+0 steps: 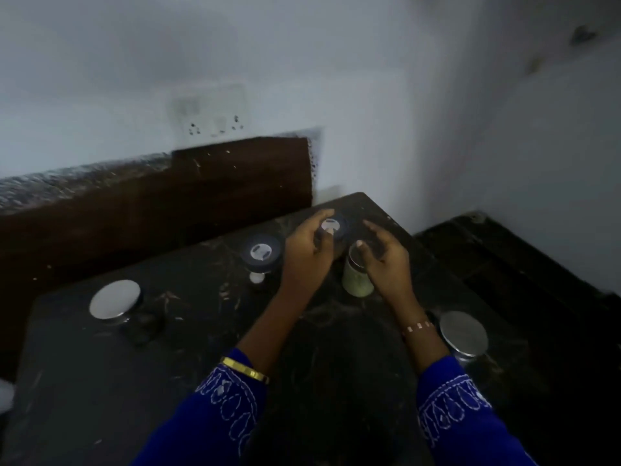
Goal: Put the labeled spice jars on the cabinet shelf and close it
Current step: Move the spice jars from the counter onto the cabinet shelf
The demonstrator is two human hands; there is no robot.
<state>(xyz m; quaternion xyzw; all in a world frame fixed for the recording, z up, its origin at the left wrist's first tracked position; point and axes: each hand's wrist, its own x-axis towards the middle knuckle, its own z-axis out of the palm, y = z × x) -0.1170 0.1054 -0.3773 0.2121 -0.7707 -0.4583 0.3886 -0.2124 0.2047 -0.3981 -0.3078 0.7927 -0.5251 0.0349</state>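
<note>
Several jars stand on a dark marbled counter [188, 381]. My left hand [307, 255] is wrapped around a dark-lidded jar [333, 226] with a white label on its lid, near the counter's far corner. My right hand [383, 260] grips a pale green jar [357, 280] from above, its thumb over the lid. A second dark-lidded jar [261, 254] with a white label stands just left of my left hand. Two jars with shiny steel lids stand apart: one at the left [115, 299], one at the right [463, 333]. No cabinet is in view.
A brown backsplash panel [201, 193] runs behind the counter below a white wall with a socket plate [215, 114]. Right of the counter lies a lower dark ledge [524, 274] against the white side wall. The picture is dim and blurred.
</note>
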